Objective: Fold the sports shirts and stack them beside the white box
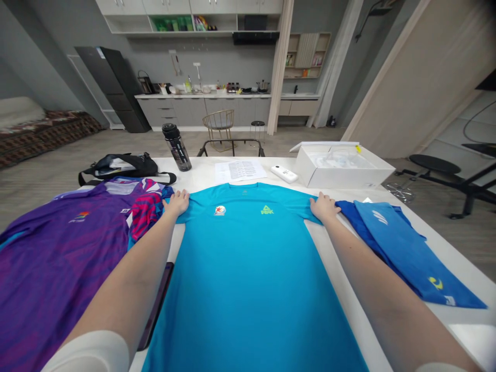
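From afar I see left hand point(177, 203) and right hand point(324, 206) half-curled on the shirt point(248, 263) between them, at its sleeves point(198, 200); I can't tell whether they grip. Beyond the right, an open box point(341, 177) holds whitish wrapping point(336, 159); beyond the left, a bag point(144, 165).

Turquoise shirt point(248, 268) flat on table point(203, 170)

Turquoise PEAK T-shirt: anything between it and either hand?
Nothing visible: left hand and right hand each touch the turquoise PEAK T-shirt at its sleeves. Purple jersey lies left, folded blue clothing right, neither between.
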The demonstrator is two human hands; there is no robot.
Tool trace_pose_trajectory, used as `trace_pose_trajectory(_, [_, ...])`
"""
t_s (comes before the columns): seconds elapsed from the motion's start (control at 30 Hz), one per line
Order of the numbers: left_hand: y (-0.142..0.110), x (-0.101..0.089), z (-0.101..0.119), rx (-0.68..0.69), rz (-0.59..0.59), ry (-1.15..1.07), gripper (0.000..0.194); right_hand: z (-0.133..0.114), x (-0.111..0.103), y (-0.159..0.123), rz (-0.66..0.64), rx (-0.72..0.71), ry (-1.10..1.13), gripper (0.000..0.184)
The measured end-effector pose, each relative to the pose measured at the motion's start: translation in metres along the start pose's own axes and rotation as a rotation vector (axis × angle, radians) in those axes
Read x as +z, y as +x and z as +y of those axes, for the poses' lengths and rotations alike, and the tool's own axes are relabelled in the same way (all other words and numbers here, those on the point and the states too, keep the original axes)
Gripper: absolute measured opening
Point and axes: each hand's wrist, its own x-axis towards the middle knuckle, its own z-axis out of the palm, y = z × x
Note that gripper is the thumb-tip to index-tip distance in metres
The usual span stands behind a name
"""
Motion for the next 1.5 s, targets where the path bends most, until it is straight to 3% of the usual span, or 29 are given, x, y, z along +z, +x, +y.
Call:
trace_pose_trajectory(0.13, [-0.003,-0.005,-0.022,0.028,0.045,0.053,0.06,0.011,0.004,0.009,0.079,0.035,-0.041,0.046])
trace_pose_trajectory(0.23, [-0.011,-0.014,-0.026,0.062,0.19,0.179,0.056,0.013,0.003,0.015,0.089,0.009,-0.028,0.041])
trace_pose_trajectory(0.3, [-0.026,-0.023,-0.008,0.141,0.317,0.248,0.052,0.01,0.0,0.018,0.087,-0.018,0.015,0.039])
trace_pose_trajectory(0.37, [-0.057,-0.032,0.029,0.254,0.403,0.252,0.049,0.006,-0.003,0.022,0.081,-0.024,0.095,0.039])
trace_pose_trajectory(0.4, [-0.08,-0.035,0.054,0.337,0.409,0.229,0.048,0.004,-0.005,0.024,0.077,-0.023,0.144,0.039])
trace_pose_trajectory(0.47, [-0.144,-0.035,0.109,0.575,0.313,0.167,0.041,0.001,-0.008,0.028,0.067,-0.025,0.252,0.037])
trace_pose_trajectory(0.6, [-0.305,-0.006,0.205,1.162,-0.076,0.024,0.032,-0.001,-0.012,0.029,-0.009,0.019,0.538,0.042])
trace_pose_trajectory(0.7, [-0.4,0.031,0.245,1.38,-0.324,-0.024,0.039,0.0,-0.013,0.019,-0.071,0.107,0.683,0.043])
trace_pose_trajectory(0.77, [-0.436,0.052,0.258,1.469,-0.356,-0.039,0.038,0.002,-0.013,0.008,-0.075,0.139,0.689,0.036])
trace_pose_trajectory(0.9, [-0.461,0.074,0.263,1.498,-0.199,-0.042,0.034,0.009,-0.012,-0.014,-0.061,0.111,0.639,0.025])
trace_pose_trajectory(1.03, [-0.473,0.068,0.256,1.433,-0.115,-0.019,0.026,0.02,-0.015,-0.03,0.009,-0.037,0.529,0.023])
trace_pose_trajectory(1.2, [-0.506,0.057,0.246,1.414,-0.159,-0.011,0.068,0.029,-0.014,-0.037,0.04,-0.066,0.575,0.019])
trace_pose_trajectory(1.23, [-0.512,0.058,0.246,1.398,-0.154,-0.002,0.069,0.029,-0.013,-0.037,0.047,-0.061,0.608,0.018])
trace_pose_trajectory(1.4, [-0.522,0.071,0.254,1.274,-0.158,-0.029,0.025,0.019,-0.009,-0.022,0.063,0.028,0.739,0.023])
trace_pose_trajectory(1.5, [-0.515,0.066,0.254,1.067,-0.213,-0.244,0.017,0.002,-0.012,-0.008,0.032,0.059,0.858,0.021])
